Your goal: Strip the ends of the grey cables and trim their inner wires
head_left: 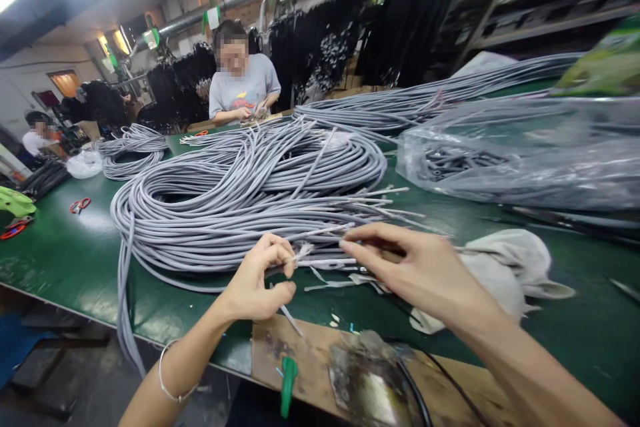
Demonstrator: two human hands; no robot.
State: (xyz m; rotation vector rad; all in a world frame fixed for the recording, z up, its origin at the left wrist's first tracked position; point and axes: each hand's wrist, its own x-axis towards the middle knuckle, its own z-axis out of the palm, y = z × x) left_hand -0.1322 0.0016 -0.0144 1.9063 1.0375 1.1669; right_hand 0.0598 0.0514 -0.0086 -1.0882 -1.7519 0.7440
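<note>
My left hand (263,278) is closed, its fingers curled round a grey cable (291,320), a short length of which sticks out below the thumb. Whitish frayed strands (303,252) show at its fingertips. To the right, my right hand (405,267) has thumb and forefinger pinched close together; anything between them is too small to make out. Just beyond both hands lies a big coiled bundle of grey cables (200,233), with stripped pale ends pointing right. Thin white strips (333,283) rest on the green table under the hands.
A wooden board (315,353) with a stained metal block (367,373) and a green clip-like piece (289,383) sits at the near edge. A whitish cloth (510,267) and a clear plastic bag (540,160) are at right. Red-handled scissors (80,205) lie left. A co-worker (243,83) sits opposite.
</note>
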